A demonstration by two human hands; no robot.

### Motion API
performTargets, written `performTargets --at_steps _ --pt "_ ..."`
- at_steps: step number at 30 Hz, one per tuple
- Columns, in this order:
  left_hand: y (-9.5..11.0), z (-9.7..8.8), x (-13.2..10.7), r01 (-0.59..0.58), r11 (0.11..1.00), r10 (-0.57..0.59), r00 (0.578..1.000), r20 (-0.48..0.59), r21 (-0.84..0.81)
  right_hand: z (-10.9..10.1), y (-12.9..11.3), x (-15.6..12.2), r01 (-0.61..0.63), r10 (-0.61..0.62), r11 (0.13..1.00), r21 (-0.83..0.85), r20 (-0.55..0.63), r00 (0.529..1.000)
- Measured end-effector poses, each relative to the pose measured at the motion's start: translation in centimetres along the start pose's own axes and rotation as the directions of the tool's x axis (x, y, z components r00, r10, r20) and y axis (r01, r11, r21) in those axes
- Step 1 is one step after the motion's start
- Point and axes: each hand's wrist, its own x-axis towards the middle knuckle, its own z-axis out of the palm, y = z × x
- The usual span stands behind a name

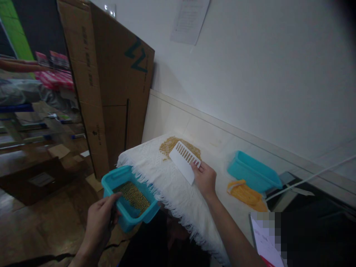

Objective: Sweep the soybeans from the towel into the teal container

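My left hand (100,219) grips the near rim of a turquoise plastic tub (128,196) that holds greenish beans (134,195). I hold the tub just off the fringed edge of a white cloth (164,178) that covers the table. My right hand (205,178) pinches a white slotted plastic scraper (184,161) and rests on the cloth. The scraper's far edge lies against a pile of tan beans (174,145) at the far side of the cloth.
A second turquoise tub (253,174) stands at the right on the table, with an orange-yellow bag (244,193) in front of it. Tall cardboard sheets (111,81) lean at the left. A white cable (308,178) and a paper sheet (265,243) are at the right.
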Motion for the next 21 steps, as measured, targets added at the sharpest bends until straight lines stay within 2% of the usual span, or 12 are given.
performTargets --at_steps 4,11,16,21 --pt "-0.2 -0.1 0.2 0.03 1.0 -0.03 1.0 -0.001 -0.001 0.8 0.2 0.0 0.01 -0.011 1.0 0.026 0.037 0.999" --pt "-0.2 -0.1 0.2 0.013 0.999 -0.014 1.0 0.014 0.033 0.7 -0.8 0.1 -0.006 -0.007 0.991 0.136 0.093 0.996" --pt "-0.3 -0.1 0.2 0.012 1.0 -0.012 1.0 0.006 0.009 0.8 -1.2 0.1 0.011 -0.025 0.99 0.137 0.106 0.994" --pt "0.2 0.2 -0.2 0.007 1.0 -0.007 1.0 0.008 0.002 0.8 -1.1 0.0 0.037 -0.041 0.998 0.059 0.08 0.996"
